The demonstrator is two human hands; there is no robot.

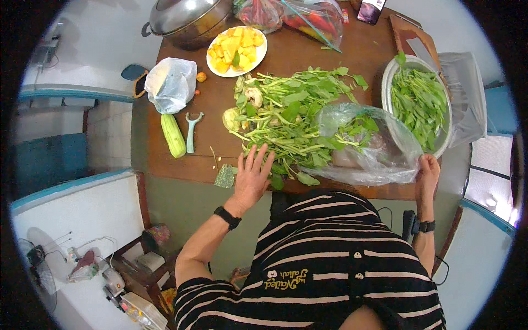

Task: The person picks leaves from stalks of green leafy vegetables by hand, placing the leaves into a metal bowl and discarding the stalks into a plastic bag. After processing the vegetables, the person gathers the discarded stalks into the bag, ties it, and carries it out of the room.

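Observation:
My left hand [253, 177] rests at the near edge of a heap of leafy green stems [297, 99], fingers spread, fingertips touching or just over the nearest stems. My right hand [428, 171] pinches the right edge of a clear plastic bag [371, 175]. The bag lies with its mouth wide, and some leafy sprigs [361, 128] are in or under its film; I cannot tell which. Pale vegetable pieces [232, 119] sit at the heap's left side. Right of the heap, a metal basin [386, 88] holds picked green leaves [420, 103].
A plate [214, 70] of cut orange pieces [235, 47] stands near a lidded pot [189, 20]. At left lie a peeled gourd [173, 136], a peeler [191, 134] and a filled plastic bag [171, 84]. Bagged red vegetables [313, 22] and a phone [371, 10] lie at the back.

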